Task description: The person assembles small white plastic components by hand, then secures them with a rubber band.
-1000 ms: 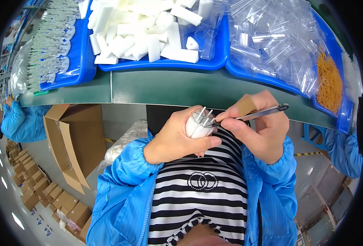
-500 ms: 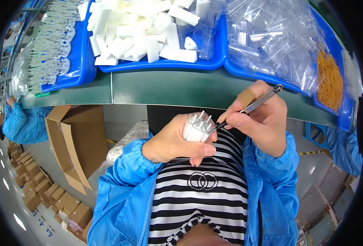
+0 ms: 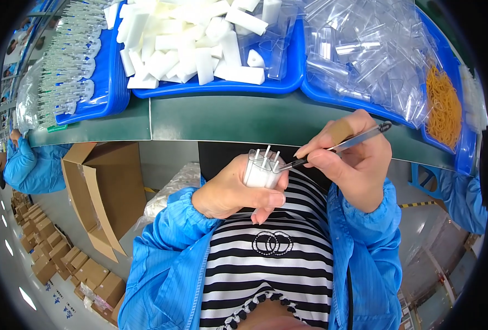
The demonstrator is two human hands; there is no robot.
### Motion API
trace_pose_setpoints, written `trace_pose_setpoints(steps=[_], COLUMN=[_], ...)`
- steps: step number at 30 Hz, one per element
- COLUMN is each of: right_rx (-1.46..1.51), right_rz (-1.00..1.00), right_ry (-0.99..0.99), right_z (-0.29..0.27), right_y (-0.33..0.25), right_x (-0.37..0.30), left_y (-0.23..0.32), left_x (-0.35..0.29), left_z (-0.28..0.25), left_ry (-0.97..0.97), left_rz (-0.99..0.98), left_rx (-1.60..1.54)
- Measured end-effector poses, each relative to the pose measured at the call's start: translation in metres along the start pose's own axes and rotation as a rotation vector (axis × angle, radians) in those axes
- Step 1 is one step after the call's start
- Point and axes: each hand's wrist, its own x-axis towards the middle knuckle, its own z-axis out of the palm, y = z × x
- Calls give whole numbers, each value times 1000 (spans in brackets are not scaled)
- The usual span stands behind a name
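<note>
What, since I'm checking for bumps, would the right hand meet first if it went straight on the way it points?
Probably the clear container with thin white rods, held in the left hand: the tweezers in the right hand point at it. Whether they touch it is unclear.

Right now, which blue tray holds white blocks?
The wide tray beyond the left hand: only it is heaped with white blocks. The next tray rightward holds clear plastic pieces, the rightmost tray orange bands, the leftmost tray slender pieces.
</note>
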Motion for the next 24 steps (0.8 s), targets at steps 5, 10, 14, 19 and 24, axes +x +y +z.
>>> trace_pose_setpoints(steps=[5, 10, 14, 19, 24], right_rx=[90, 193, -228, -193, -170], right_rz=[113, 180, -98, -263, -192], right_ry=[-90, -137, -154, -108, -12], right_z=[-4, -5, -2, 0, -3], right_y=[0, 0, -3, 2, 3], right_x=[4, 5, 4, 0, 0], left_y=[1, 2, -2, 1, 1], left_x=[-1, -1, -2, 1, 0], left_z=[3, 4, -1, 3, 3], left_ry=[13, -6, -4, 7, -9], left_rz=[-48, -75, -48, -46, -4], left_rx=[9, 62, -2, -3, -5])
